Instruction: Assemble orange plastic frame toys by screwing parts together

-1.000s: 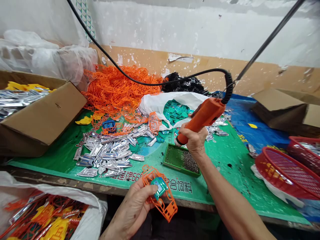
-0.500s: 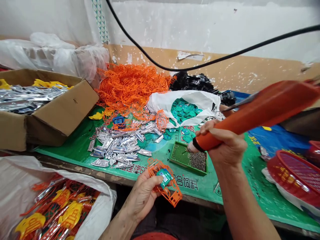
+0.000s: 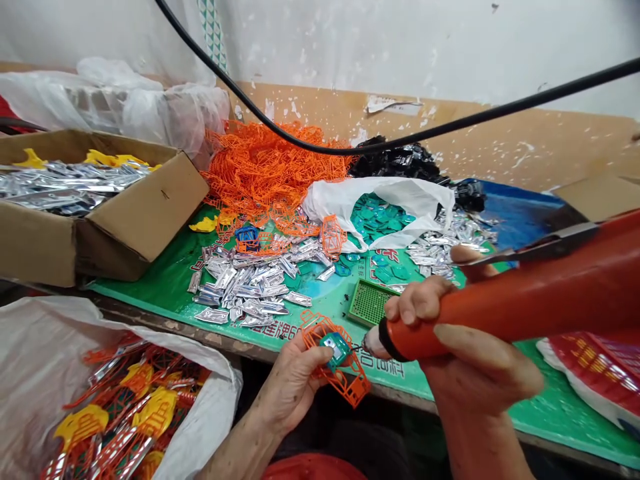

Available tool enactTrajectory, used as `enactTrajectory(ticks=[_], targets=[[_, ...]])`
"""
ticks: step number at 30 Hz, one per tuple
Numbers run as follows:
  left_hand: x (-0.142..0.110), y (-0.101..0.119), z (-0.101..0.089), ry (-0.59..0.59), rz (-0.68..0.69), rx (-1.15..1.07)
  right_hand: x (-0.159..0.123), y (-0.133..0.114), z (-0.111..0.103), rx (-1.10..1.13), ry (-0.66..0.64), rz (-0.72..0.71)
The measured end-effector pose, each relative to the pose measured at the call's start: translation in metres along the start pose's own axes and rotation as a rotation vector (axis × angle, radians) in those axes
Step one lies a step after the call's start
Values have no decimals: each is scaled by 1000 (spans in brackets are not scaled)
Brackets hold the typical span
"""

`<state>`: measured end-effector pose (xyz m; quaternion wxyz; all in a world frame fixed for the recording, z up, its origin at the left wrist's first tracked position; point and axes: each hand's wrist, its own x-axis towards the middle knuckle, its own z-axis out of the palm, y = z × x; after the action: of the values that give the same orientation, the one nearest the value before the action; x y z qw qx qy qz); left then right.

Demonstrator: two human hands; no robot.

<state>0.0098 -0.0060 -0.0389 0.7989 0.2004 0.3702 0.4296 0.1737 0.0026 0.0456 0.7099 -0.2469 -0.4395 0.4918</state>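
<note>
My left hand (image 3: 293,387) grips an orange plastic wire frame (image 3: 357,381) near the mat's front edge. A small green piece (image 3: 335,350) sits inside the frame, against my fingers. My right hand (image 3: 475,367) is closed around an orange corded soldering iron (image 3: 525,307), with a thin metal rod along its top. Its pale tip (image 3: 371,343) points at the green piece and is very close to it. I cannot tell whether they touch.
A green perforated tray (image 3: 370,303) lies behind the hands, partly hidden. Silver foil pieces (image 3: 245,287) and an orange frame pile (image 3: 270,170) cover the green mat (image 3: 320,300). A cardboard box (image 3: 145,213), white sack (image 3: 45,373) and red basket (image 3: 590,373) flank it.
The soldering iron has moved down from above the green tray to the green piece in my left hand. The view has shifted, and my right hand now hides part of the tray.
</note>
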Motion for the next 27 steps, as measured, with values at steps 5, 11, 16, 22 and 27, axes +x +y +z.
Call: enactTrajectory(ticks=[5,11,16,22,27], targets=[[0,1,0,23,-1,12,1,3,0,-30,-8,-13],[2,1,0,56,-13,12,-1,6,0,-40,-20,-11],[1,0,1,41,-12,15,-2,7,0,-62,-23,-21],[1,-2,-1,45,-18,-1,-3,6,2,-91,-14,-23],[1,-5,-2,87,-20,-28,-6,5,2,-71,-5,-3]])
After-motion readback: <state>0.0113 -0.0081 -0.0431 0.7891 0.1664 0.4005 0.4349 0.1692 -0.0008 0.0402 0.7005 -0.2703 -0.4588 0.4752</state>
